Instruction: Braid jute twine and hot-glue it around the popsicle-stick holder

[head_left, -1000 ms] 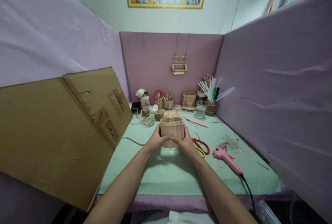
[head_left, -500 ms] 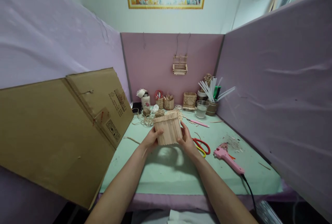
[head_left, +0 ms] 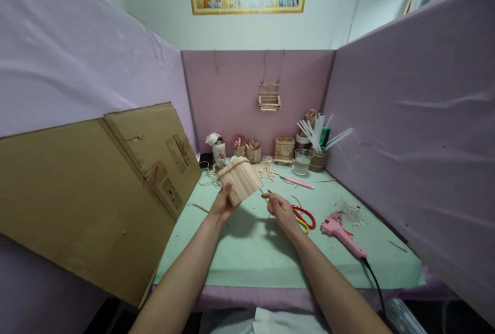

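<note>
My left hand (head_left: pixel 223 203) grips a panel of pale wooden craft sticks (head_left: pixel 242 181) by its lower left edge, thumb on the face. The panel is tilted, with a row of sticks along its upper edge. My right hand (head_left: pixel 281 210) is off the panel, to its lower right, with the index finger extended toward it and the other fingers bent; nothing shows in this hand. Beneath and beside it lie scissors with red and yellow handles (head_left: pixel 305 216), partly covered by the hand.
A pink glue gun (head_left: pixel 343 236) with a black cord lies at right. A large cardboard sheet (head_left: pixel 88 195) leans on the left. Along the back stand a cup of water (head_left: pixel 302 162), a holder of glue sticks (head_left: pixel 317 160) and a woven basket (head_left: pixel 284 149). A pink-handled knife (head_left: pixel 297 183) lies nearer.
My right hand has let go of the panel and drawn a little away to the right. My left hand has tilted the panel and shifted it slightly left.
</note>
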{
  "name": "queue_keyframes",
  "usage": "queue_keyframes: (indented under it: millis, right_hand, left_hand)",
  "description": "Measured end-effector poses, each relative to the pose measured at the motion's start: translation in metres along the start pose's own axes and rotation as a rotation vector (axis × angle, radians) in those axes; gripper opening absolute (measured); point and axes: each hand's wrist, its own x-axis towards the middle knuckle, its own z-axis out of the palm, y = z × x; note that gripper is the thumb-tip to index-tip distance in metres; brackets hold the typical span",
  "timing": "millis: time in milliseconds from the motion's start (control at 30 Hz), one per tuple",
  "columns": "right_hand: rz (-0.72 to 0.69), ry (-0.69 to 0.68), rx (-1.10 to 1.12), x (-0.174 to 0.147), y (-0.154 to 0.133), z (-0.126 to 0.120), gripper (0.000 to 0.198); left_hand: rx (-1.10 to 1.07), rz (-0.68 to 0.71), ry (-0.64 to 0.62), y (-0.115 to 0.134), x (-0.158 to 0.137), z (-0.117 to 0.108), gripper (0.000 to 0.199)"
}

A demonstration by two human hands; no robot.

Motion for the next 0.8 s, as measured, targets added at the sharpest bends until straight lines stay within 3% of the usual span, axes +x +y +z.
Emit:
queue_keyframes:
  millis: [133,333,500,567,667,733,800]
  right_hand:
    - [-0.021,0.102,-0.048,-0.003,-0.01,-0.001,0.039]
    - [-0.122,0.454,0.127,-0.006,-0.02,-0.011,0.035]
    - [-0.159,0.507,0.195,-0.006,-0.034,-0.014,0.032]
    - [-0.145,0.45,0.147,-0.006,-0.038,-0.014,0.028]
    - [-0.15,0.127,-0.128,-0.009,-0.04,-0.013,0.026]
    - [-0.162,-0.077,-0.338,-0.01,-0.041,-0.012,0.038]
    - [-0.147,-0.137,-0.451,-0.011,-0.041,-0.012,0.054]
  left_hand:
    - [-0.11,0.001,0.098,0.008,-0.001,0.003,0.078]
    - [-0.15,0.136,0.104,0.014,-0.002,0.008,0.069]
    - [-0.187,0.102,0.169,0.02,-0.004,0.007,0.063]
    - [-0.199,0.076,0.206,0.022,-0.006,0.008,0.06]
    - [-0.214,0.051,0.173,0.024,-0.009,0.01,0.063]
    - [-0.217,0.046,0.111,0.024,-0.01,0.011,0.068]
    - [-0.19,0.048,0.048,0.022,-0.011,0.012,0.072]
